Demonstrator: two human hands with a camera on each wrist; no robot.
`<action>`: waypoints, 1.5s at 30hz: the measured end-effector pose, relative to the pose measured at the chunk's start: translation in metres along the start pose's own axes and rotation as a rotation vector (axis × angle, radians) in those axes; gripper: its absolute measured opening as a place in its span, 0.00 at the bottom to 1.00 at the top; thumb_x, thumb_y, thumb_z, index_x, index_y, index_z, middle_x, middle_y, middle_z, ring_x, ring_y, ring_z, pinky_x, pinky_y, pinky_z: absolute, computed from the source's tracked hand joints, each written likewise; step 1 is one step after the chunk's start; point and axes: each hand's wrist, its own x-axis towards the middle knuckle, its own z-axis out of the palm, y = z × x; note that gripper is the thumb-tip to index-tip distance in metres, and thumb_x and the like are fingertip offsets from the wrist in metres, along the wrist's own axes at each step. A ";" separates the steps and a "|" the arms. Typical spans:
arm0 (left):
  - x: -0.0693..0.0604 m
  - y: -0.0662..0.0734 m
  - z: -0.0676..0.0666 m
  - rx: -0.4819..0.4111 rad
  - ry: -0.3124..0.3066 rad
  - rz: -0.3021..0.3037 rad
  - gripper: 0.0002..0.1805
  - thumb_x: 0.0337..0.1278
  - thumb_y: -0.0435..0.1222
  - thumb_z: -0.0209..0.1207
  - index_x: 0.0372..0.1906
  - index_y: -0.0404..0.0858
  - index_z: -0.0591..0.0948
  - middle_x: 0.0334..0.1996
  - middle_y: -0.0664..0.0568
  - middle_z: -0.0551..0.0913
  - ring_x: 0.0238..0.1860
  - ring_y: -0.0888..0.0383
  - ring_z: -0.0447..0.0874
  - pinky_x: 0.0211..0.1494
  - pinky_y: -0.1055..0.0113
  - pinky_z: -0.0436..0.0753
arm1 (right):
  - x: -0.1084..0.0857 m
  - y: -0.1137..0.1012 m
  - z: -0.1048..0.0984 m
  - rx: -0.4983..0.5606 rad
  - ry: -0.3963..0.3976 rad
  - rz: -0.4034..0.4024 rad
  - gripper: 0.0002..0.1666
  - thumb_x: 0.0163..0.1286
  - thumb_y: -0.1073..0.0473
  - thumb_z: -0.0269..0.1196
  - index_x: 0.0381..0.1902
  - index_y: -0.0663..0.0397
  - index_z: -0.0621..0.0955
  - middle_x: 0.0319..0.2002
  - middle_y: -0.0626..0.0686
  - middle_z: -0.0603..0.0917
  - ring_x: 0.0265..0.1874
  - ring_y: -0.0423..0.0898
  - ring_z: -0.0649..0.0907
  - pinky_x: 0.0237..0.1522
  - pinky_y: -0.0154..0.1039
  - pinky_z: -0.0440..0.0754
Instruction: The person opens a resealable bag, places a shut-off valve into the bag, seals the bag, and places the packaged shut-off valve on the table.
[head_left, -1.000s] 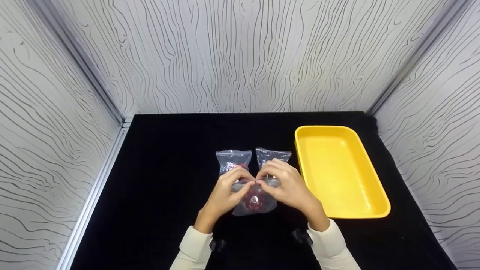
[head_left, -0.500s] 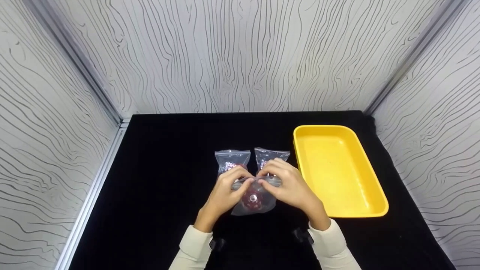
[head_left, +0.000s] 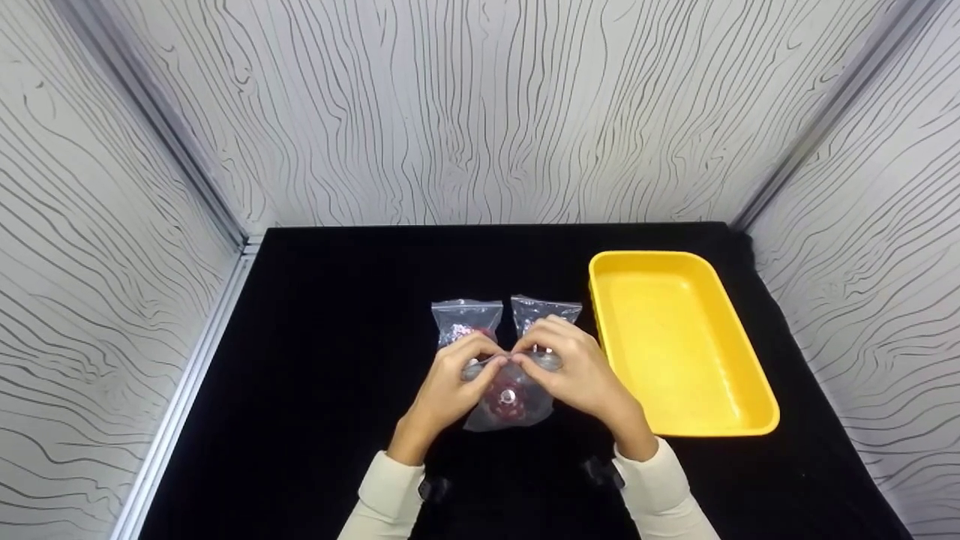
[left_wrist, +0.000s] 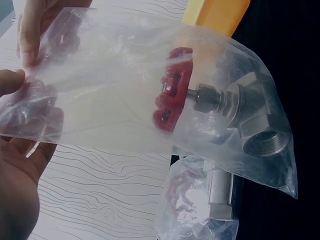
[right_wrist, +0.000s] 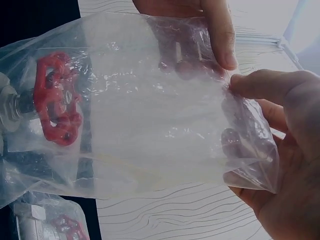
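A clear plastic zip bag (left_wrist: 115,75) hangs upright between both hands, with a metal gate-type valve (left_wrist: 260,115) inside it. The valve's red handwheel (right_wrist: 57,100) faces up toward the bag's mouth. My left hand (head_left: 450,379) pinches the top edge between thumb and fingers, near the middle. Right beside it, my right hand (head_left: 574,367) pinches the same edge, the thumbs almost meeting. Some fingers show through the plastic behind the bag. Whether the seal is closed at the pinched spot cannot be told.
Behind the hands lie two more zip bags, the left bag (head_left: 466,313) with red and metal contents and the right bag (head_left: 546,309) partly hidden by fingers. A yellow tray (head_left: 671,337) stands to the right on the black cloth (head_left: 337,322). Patterned walls (head_left: 480,112) surround the table.
Both hands keep their pinch on the bag's top edge and have hardly moved. The bag shifts only very slightly.
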 end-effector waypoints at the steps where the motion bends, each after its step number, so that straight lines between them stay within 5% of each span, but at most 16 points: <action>1: 0.000 0.000 0.000 0.003 0.000 0.002 0.03 0.71 0.30 0.66 0.42 0.38 0.88 0.38 0.51 0.89 0.43 0.56 0.88 0.55 0.64 0.88 | 0.000 0.000 0.000 -0.002 -0.002 0.001 0.02 0.69 0.59 0.74 0.37 0.47 0.89 0.36 0.41 0.87 0.38 0.42 0.83 0.44 0.34 0.82; 21: 0.002 0.002 0.000 0.034 0.044 0.128 0.07 0.65 0.23 0.67 0.40 0.37 0.86 0.35 0.49 0.86 0.40 0.55 0.86 0.51 0.66 0.87 | 0.002 -0.002 0.007 -0.050 0.019 -0.021 0.09 0.60 0.66 0.75 0.33 0.48 0.86 0.32 0.43 0.85 0.34 0.40 0.81 0.41 0.31 0.80; 29: 0.001 0.000 0.002 0.002 0.006 0.030 0.05 0.65 0.27 0.67 0.42 0.38 0.86 0.39 0.51 0.87 0.42 0.57 0.87 0.51 0.67 0.88 | -0.004 0.002 0.003 0.026 0.025 0.014 0.08 0.62 0.67 0.74 0.35 0.48 0.87 0.35 0.42 0.87 0.37 0.44 0.82 0.44 0.33 0.81; 36: 0.004 0.002 0.003 0.009 0.022 0.121 0.05 0.68 0.26 0.66 0.41 0.38 0.87 0.36 0.49 0.87 0.38 0.56 0.86 0.47 0.68 0.87 | -0.003 0.003 0.006 0.040 0.015 -0.044 0.07 0.64 0.66 0.74 0.34 0.50 0.86 0.33 0.45 0.85 0.35 0.41 0.81 0.44 0.28 0.79; 45: 0.001 0.001 0.000 0.013 0.054 0.120 0.06 0.66 0.24 0.66 0.40 0.37 0.86 0.34 0.49 0.86 0.40 0.54 0.87 0.51 0.67 0.88 | -0.005 0.006 0.002 0.060 0.035 -0.038 0.06 0.67 0.60 0.77 0.38 0.47 0.88 0.37 0.43 0.88 0.38 0.43 0.84 0.45 0.31 0.81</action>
